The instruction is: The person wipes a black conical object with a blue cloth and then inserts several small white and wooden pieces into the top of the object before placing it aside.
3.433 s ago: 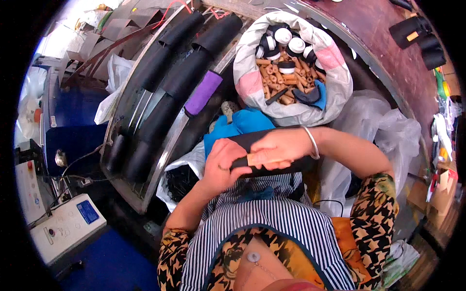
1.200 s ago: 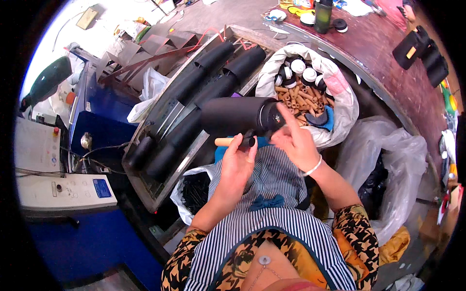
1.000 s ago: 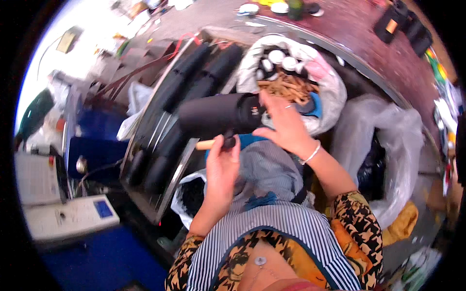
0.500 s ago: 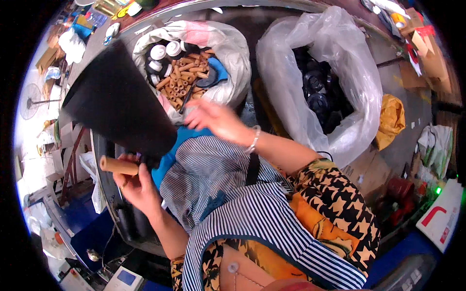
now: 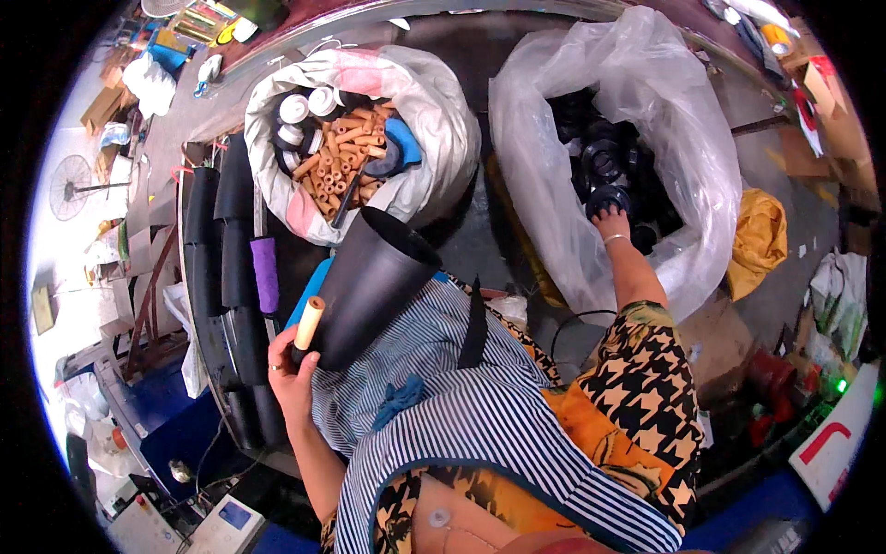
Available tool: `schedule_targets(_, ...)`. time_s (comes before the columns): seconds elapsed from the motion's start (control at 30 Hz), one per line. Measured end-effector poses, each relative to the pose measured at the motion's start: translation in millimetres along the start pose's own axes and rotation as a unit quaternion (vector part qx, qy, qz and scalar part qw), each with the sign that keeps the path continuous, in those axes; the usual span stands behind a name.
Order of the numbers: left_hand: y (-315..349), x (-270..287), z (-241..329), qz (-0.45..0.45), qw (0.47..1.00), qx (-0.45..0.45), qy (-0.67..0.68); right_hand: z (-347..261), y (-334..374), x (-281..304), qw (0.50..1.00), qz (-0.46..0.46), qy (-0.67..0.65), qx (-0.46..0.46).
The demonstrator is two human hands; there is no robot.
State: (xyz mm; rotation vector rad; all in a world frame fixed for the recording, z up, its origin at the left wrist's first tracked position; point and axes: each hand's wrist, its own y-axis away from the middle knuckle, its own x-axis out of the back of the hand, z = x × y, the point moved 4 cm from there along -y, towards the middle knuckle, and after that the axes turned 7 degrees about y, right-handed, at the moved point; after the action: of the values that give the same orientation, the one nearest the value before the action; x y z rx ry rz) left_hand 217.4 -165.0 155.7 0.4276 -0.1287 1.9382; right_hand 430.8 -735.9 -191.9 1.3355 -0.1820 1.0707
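Observation:
My left hand [image 5: 293, 369] is closed around the narrow lower end of a black cone [image 5: 374, 286]. A short tan tube [image 5: 310, 323] stands up between its thumb and fingers, against the cone's side. The cone lies tilted over my striped apron, its wide hollow mouth up and to the right. My right hand [image 5: 610, 223] reaches down into a clear plastic bag [image 5: 526, 102] of black round parts. Its fingers are curled over one black round part [image 5: 608, 198]; their tips are partly hidden.
Left of the plastic bag stands a white woven sack [image 5: 443, 120] holding several tan tubes [image 5: 341, 152], white-and-black round pieces [image 5: 293, 109] and a blue-and-black piece [image 5: 401, 148]. Black foam-like cylinders [image 5: 235, 268] and a purple sleeve [image 5: 264, 275] lie at the left. A yellow sack [image 5: 759, 240] sits at right.
My right hand has moved right, from near the woven sack into the plastic bag. The black cone has swung right, onto my lap, uncovering the cylinders; the tan tube now points upward.

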Motion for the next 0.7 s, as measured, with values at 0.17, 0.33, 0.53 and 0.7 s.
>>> schedule_targets(0.17,-4.0,-9.6,-12.1,0.023,0.999,0.013,-0.018,19.1,-0.4,1.7,0.996,0.016,-0.016,-0.091)
schedule_targets(0.33,-18.7,-5.8,-37.0,0.085,0.995,-0.032,0.029,85.4,12.7,87.8,0.925,0.125,-0.354,-0.052)
schedule_targets(0.53,-16.5,-11.3,10.3,0.135,0.985,-0.038,0.099,66.1,120.9,268.5,0.768,0.054,-0.636,0.046)
schedule_targets(0.7,0.0,16.2,14.3,0.194,0.96,-0.013,0.202,-3.1,121.8,327.1,0.644,-0.038,-0.737,0.199)
